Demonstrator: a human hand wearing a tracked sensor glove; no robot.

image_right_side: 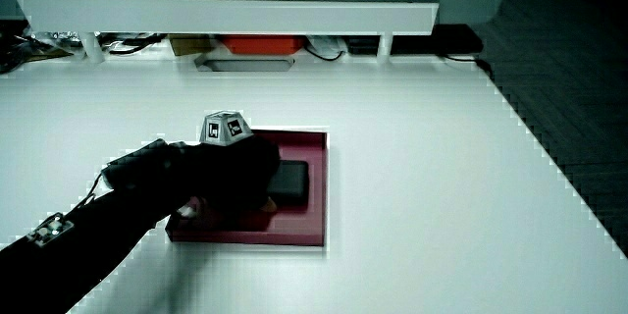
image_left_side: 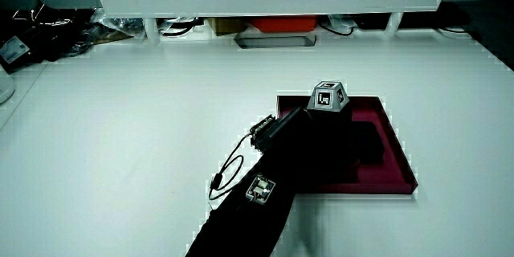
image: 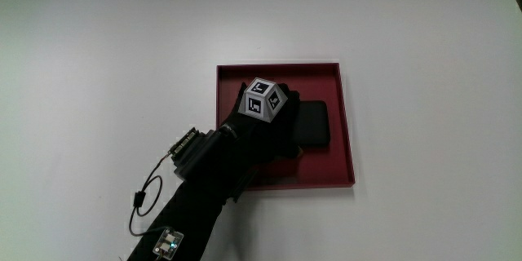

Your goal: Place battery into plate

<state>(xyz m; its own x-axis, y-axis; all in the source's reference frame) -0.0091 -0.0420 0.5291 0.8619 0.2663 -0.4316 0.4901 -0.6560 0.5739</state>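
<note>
1. Battery [image: 312, 124], a flat black slab, lies inside the plate [image: 347, 122], a shallow dark-red square tray; it appears to rest on the tray floor, though contact under it cannot be confirmed.
2. Hand [image: 269, 126] is over the plate, beside and partly over the battery; in a side view [image_right_side: 235, 172] it covers the battery's near end. Whether the fingers pinch the battery or lie loose on it cannot be told, since black glove merges with black battery.
3. Risk: if the fingers are clamped when the hand lifts, the battery could ride up and tip over the plate's rim.
4. Risk: the forearm [image: 208, 188] crosses the plate's rim nearest the person; dragging it back could push or slide the plate on the table [image: 98, 65].
5. Risk: the loose cable [image: 143, 200] near the forearm may snag.
</note>
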